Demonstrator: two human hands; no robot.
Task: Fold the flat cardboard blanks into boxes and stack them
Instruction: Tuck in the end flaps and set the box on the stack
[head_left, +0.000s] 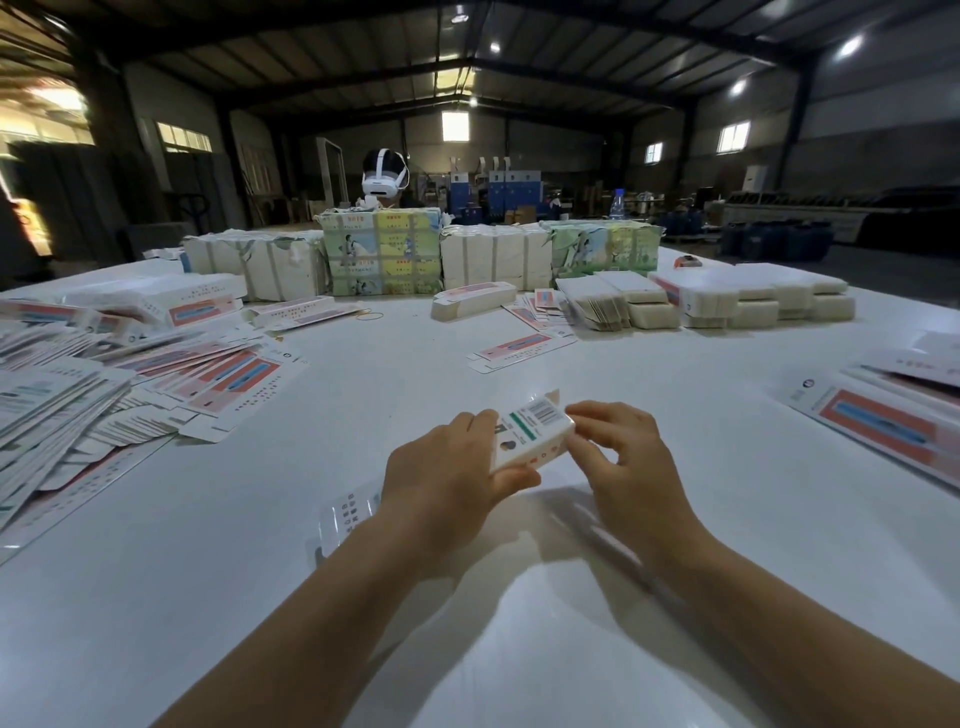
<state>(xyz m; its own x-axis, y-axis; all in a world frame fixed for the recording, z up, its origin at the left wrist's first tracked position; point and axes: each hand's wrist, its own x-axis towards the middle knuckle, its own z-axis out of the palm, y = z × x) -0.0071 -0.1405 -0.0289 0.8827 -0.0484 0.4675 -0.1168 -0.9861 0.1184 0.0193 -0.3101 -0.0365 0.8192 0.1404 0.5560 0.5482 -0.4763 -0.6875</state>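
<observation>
1. Head view: left hand (447, 467) grips the small white box (530, 434) from its left side, thumb underneath.
2. Right hand (623, 457) pinches the box's right end with curled fingertips.
3. Both hold it just above the white table (363, 415); flat blanks (130, 384) lie heaped at the left.

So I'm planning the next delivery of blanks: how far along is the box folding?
Early to midway, by the look of it. Done: a few folded white boxes lie on the white table, such as one at the far middle. In hand: the left hand and right hand hold a small white barcoded box. Left: a big heap of flat pink-and-blue printed blanks.
</observation>
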